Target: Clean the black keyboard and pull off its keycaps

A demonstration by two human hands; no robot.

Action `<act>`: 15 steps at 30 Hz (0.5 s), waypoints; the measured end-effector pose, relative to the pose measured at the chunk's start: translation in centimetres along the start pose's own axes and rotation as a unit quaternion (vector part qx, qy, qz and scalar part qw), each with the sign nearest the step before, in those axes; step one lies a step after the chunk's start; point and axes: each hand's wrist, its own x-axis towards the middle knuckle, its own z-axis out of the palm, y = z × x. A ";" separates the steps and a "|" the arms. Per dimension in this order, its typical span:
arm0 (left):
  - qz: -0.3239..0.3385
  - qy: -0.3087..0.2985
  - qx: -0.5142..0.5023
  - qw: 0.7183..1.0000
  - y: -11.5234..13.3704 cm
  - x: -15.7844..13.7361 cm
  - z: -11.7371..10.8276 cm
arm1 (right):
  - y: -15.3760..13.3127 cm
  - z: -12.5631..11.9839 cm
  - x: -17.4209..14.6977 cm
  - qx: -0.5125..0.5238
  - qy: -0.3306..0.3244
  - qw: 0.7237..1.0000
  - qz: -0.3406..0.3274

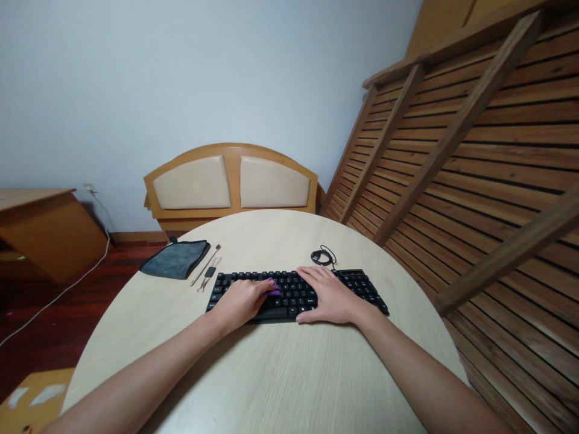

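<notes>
A black keyboard [289, 301] lies on the round pale table. Over its middle keys my left hand [242, 301] is closed, pinching a small purple tool [274, 290] against the keys; most of the tool is hidden by the fingers. My right hand [332, 296] rests across the right part of the keyboard, fingers stretched toward its back edge and thumb apart near its front edge. Behind the keyboard sits its coiled black cable [322, 257]. To the left lie a thin metal rod [205, 265], a small item with a black block [210, 272] and a folded grey cloth [175, 259].
The round table [271, 374] has its curved edge on all visible sides. Beyond it stands a headboard [233, 181] against the wall. Wooden slatted panels [474, 150] lean on the right. A desk [49, 223] and a white cord [67, 294] are at left.
</notes>
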 end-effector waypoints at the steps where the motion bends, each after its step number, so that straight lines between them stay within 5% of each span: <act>1: 0.010 -0.004 0.003 1.000 0.0 0.0 -0.1 | 0.0 0.0 0.0 0.001 0.000 1.000 0.000; 15: 0.134 -0.040 -0.014 0.990 1.0 -0.7 -1.6 | 0.0 0.0 0.0 0.001 0.000 1.000 0.010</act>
